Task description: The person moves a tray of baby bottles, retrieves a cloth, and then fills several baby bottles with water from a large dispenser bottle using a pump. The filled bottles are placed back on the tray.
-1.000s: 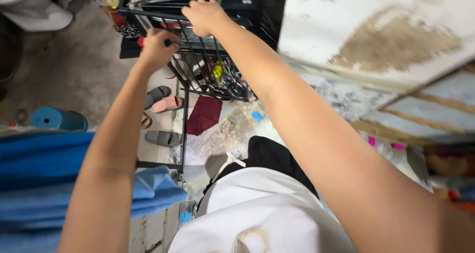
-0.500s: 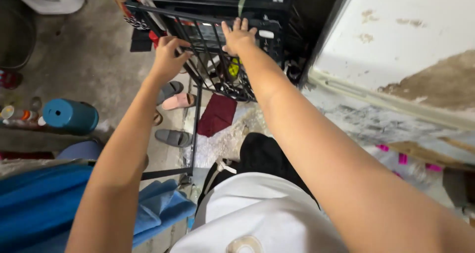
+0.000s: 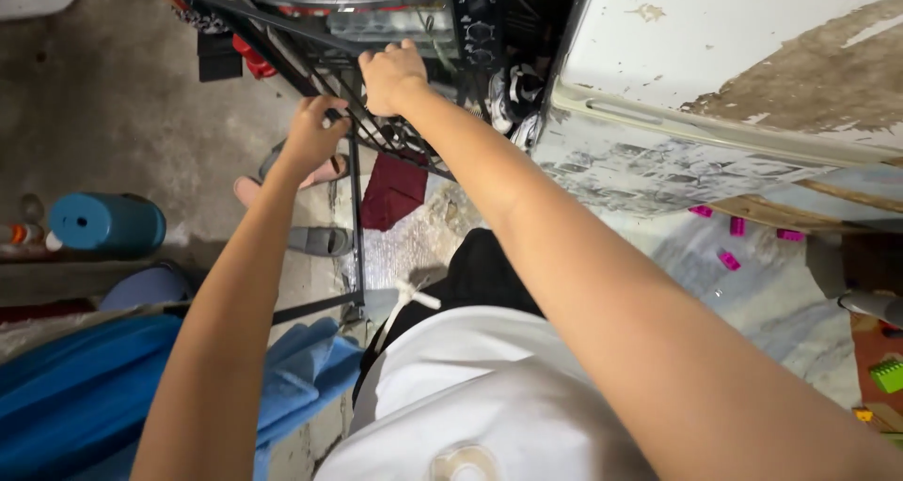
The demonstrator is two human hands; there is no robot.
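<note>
A black wire rack [image 3: 376,133] stands in front of me on a concrete floor, with a black toaster oven [image 3: 376,11] on its upper shelf. My left hand [image 3: 315,133] is closed around the rack's front corner post. My right hand [image 3: 393,72] grips the wire edge of the shelf just below the oven. Both arms reach forward over my white shirt and black trousers. What lies on the lower wire shelf is hard to make out.
A stained white appliance [image 3: 734,77] stands close on the right. Slippers [image 3: 315,241] and a dark red cloth [image 3: 390,194] lie on the floor under the rack. A teal drum [image 3: 103,222] lies at left, blue cloth [image 3: 113,387] at lower left, pink pieces [image 3: 729,255] at right.
My right hand went from flat with spread fingers against the shelf to a closed grip on its edge. The left hand slid down the post. The view shifted so the rack sits higher.
</note>
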